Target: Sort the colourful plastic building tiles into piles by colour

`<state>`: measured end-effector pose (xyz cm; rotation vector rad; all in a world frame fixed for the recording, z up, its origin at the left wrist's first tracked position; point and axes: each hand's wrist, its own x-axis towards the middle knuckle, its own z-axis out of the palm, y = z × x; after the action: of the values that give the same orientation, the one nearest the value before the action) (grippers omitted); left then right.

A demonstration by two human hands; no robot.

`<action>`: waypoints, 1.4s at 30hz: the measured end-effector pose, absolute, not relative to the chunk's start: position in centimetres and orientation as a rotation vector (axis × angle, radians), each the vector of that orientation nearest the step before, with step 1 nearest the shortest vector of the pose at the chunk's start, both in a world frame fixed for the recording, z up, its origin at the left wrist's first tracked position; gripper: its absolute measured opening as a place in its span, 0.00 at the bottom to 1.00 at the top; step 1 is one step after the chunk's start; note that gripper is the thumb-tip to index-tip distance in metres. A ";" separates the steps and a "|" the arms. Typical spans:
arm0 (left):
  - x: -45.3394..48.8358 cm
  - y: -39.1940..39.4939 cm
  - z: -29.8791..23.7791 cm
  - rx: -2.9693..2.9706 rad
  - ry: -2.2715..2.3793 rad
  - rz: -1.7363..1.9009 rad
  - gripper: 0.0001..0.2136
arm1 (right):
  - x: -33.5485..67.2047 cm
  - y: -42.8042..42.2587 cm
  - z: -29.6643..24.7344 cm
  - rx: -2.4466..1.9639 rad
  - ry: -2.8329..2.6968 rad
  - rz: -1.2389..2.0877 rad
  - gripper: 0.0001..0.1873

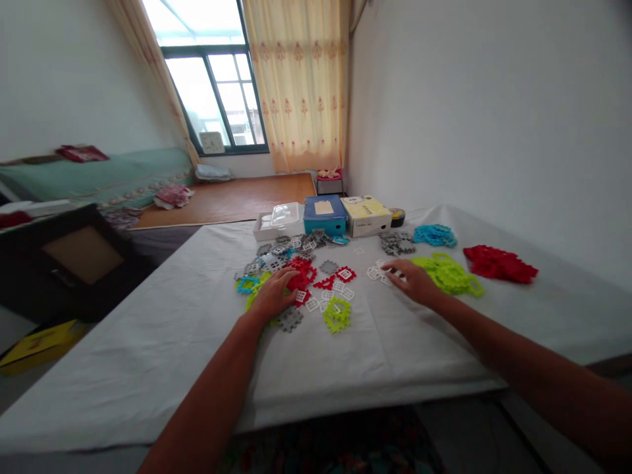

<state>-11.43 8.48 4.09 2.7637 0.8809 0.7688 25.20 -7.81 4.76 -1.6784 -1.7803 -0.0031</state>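
Note:
My left hand (pixel 273 291) rests at the near left side of a mixed heap of toothed plastic building pieces, fingers spread and touching the red pieces (pixel 302 268). My right hand (pixel 412 280) is over a small group of white window-shaped pieces (pixel 374 272), its thumb and index finger slightly apart at the edge of the group. Between the hands lie loose white pieces (pixel 327 295), a red piece with a white window (pixel 345 274) and a lime-green piece (pixel 337 315). Grey pieces (pixel 290 320) lie near my left wrist.
Sorted piles stand at the right: grey (pixel 397 243), blue (pixel 435 235), lime-green (pixel 447 274) and red (pixel 500 263). Behind the heap are a white box (pixel 269 227), a blue box (pixel 326 217) and a yellow-white box (pixel 368 216). White cloth (pixel 197 349) covers the table.

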 end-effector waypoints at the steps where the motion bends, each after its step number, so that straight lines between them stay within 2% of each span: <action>1: -11.4 8.4 4.2 2.767 0.867 0.772 0.22 | 23.0 -7.1 4.7 -1.610 -1.854 0.039 0.12; 5: -11.1 7.9 4.5 2.757 0.811 0.801 0.22 | 15.6 -3.6 4.6 -1.372 -2.069 0.142 0.14; 10: -11.2 7.6 4.8 2.667 0.694 0.871 0.20 | 10.4 0.9 5.2 -1.262 -2.083 0.181 0.24; 15: -11.3 7.7 4.9 2.542 0.579 0.945 0.20 | 10.0 2.5 5.1 -1.319 -2.043 0.385 0.19; 17: -11.2 7.6 5.0 2.517 0.548 0.936 0.20 | 10.3 2.4 4.9 -1.331 -2.038 0.427 0.21; 20: -10.8 7.3 5.0 2.509 0.500 0.918 0.22 | 10.5 1.6 4.8 -1.330 -2.063 0.404 0.26; 24: -10.5 7.4 4.7 2.554 0.483 0.939 0.22 | 11.7 0.0 5.8 -1.380 -2.068 0.196 0.24; 29: -11.6 9.4 4.1 2.640 0.634 1.086 0.14 | 20.4 -3.6 7.9 -1.629 -1.779 -0.012 0.22; 33: -12.5 10.6 4.1 2.671 0.794 1.145 0.13 | 32.6 -9.6 8.5 -2.022 -1.424 -0.274 0.22; 37: -12.5 10.6 3.7 2.693 0.881 1.110 0.13 | 44.2 -15.2 6.6 -2.476 -0.994 -0.419 0.27; 42: -12.4 10.7 2.9 2.720 0.928 1.055 0.13 | 49.2 -16.7 4.2 -2.522 -0.955 -0.607 0.23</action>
<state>-12.39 10.69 2.92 2.7203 0.9285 1.0552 49.20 -16.71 4.20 -2.5222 -0.9549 -0.6073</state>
